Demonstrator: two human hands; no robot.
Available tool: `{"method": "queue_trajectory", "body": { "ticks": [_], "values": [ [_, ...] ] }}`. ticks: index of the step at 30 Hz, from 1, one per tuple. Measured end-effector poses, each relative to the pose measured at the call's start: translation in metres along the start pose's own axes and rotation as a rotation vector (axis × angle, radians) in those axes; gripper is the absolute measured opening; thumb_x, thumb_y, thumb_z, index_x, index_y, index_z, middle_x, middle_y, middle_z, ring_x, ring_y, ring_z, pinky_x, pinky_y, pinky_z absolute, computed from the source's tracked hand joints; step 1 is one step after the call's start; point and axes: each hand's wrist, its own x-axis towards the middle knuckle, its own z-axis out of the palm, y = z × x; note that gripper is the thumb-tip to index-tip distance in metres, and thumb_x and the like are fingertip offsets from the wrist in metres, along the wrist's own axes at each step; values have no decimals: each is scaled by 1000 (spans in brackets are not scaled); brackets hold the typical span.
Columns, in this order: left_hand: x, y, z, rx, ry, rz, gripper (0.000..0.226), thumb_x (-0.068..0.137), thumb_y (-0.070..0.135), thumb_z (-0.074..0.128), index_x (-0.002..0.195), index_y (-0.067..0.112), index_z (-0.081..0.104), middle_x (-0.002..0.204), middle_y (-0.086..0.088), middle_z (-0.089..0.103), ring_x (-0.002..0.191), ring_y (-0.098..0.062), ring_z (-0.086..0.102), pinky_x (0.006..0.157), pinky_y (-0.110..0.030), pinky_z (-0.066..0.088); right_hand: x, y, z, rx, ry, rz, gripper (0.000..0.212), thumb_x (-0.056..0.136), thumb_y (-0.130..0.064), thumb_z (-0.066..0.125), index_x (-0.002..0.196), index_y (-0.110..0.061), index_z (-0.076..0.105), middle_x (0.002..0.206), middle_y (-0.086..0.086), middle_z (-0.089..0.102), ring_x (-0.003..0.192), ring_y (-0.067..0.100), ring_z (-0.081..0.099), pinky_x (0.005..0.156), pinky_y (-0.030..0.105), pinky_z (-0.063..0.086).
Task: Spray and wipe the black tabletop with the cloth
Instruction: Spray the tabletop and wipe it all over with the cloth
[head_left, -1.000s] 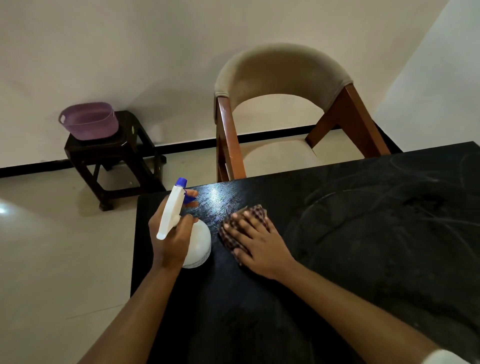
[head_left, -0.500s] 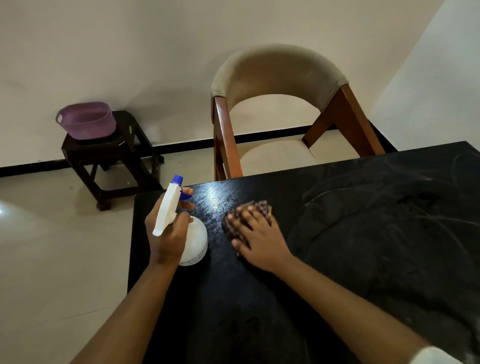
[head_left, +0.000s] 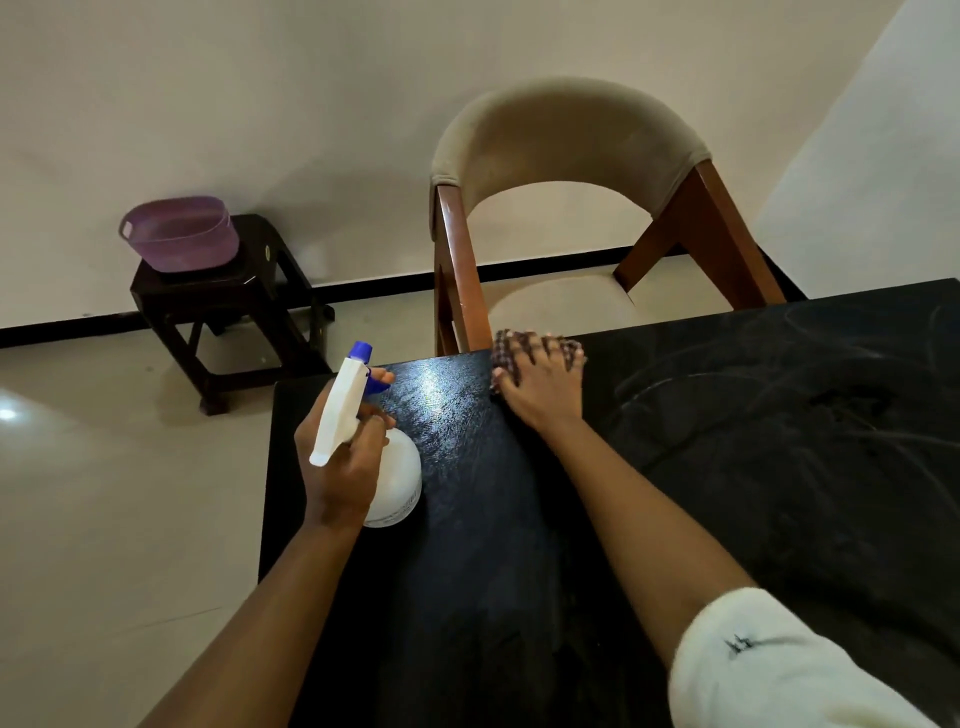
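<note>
The black tabletop (head_left: 753, 467) fills the lower right, with a wet shine near its far left corner and faint wipe streaks to the right. My left hand (head_left: 340, 467) grips a white spray bottle (head_left: 397, 480) with a blue nozzle, held just above the table's left part. My right hand (head_left: 540, 387) presses flat on a checked cloth (head_left: 506, 353) at the table's far edge, fingers spread over it. Most of the cloth is hidden under the hand.
A beige upholstered chair (head_left: 566, 135) with brown wooden legs stands right behind the table's far edge. A dark stool (head_left: 218, 296) with a purple tub (head_left: 179, 234) on it stands by the wall at the left. Pale floor lies left of the table.
My right hand has slid the cloth away from me, from beside the bottle to the far edge of the table. The left hand holds the bottle in about the same place.
</note>
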Motion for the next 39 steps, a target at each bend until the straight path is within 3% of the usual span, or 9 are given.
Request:
{"method": "queue_trajectory", "body": {
  "ticks": [2, 7, 11, 16, 24, 28, 33, 36, 39],
  "values": [
    [0, 3, 0, -5, 3, -5, 34, 75, 0, 46, 101, -12, 63, 82, -13, 66, 65, -7, 61, 69, -9, 48, -42, -17, 6, 7, -6, -193, 66, 91, -56, 19, 151, -30, 24, 156, 5, 28, 146, 27, 16, 115, 59, 1],
    [2, 3, 1, -19, -10, -12, 39, 71, -2, 46, 105, -6, 65, 86, -16, 68, 62, -27, 57, 64, -17, 49, -149, -6, 19, -12, 32, -568, 62, 89, -57, 36, 147, -35, 32, 153, -5, 36, 142, 19, 29, 111, 54, 17],
    [1, -2, 0, -5, 5, -44, 34, 71, 2, 47, 97, -11, 64, 71, 3, 68, 62, -15, 59, 67, -14, 49, -93, 42, 4, -78, 49, -279, 66, 87, -57, 25, 147, -31, 35, 152, 0, 38, 141, 24, 30, 110, 59, 25],
    [1, 1, 0, 17, -11, -2, 41, 72, -1, 46, 108, -6, 64, 86, -24, 67, 64, -32, 59, 66, -14, 50, -70, 36, 3, -3, 61, 148, 64, 92, -54, 25, 151, -31, 23, 159, 3, 22, 147, 26, 10, 115, 59, 5],
    [-1, 3, 0, 10, 2, -28, 34, 72, 2, 47, 99, -11, 64, 71, -3, 66, 58, -8, 60, 66, -12, 49, -200, -3, 28, -5, 93, -454, 65, 88, -61, 39, 147, -34, 35, 154, -4, 34, 144, 20, 26, 110, 56, 17],
    [-1, 3, -1, 15, 2, -21, 33, 72, 2, 47, 102, 4, 63, 71, -11, 63, 59, -10, 60, 65, -12, 49, -141, 45, 14, -65, 89, -201, 64, 89, -56, 31, 147, -30, 35, 152, 1, 37, 143, 25, 29, 109, 60, 26],
    [-2, 1, 0, 15, 20, -24, 36, 72, 4, 48, 103, -6, 65, 74, -10, 64, 59, -6, 59, 65, -12, 48, -101, 55, 0, 1, 53, 171, 61, 96, -52, 31, 152, -29, 20, 160, 4, 18, 147, 27, 7, 115, 59, 5],
    [-2, -1, 0, 40, 19, -18, 33, 72, 3, 48, 99, -8, 65, 63, 11, 65, 59, -1, 61, 65, -9, 48, -144, 20, 13, -1, 90, 0, 65, 92, -56, 27, 151, -27, 26, 158, 6, 25, 146, 29, 15, 114, 61, 10],
    [-2, 0, 0, 31, 0, -6, 36, 72, 2, 47, 103, 6, 66, 69, 6, 65, 58, -5, 61, 64, -19, 51, -214, -4, 26, 39, 93, -292, 66, 90, -60, 35, 149, -30, 32, 155, 2, 32, 145, 25, 21, 111, 60, 15]
  ]
}}
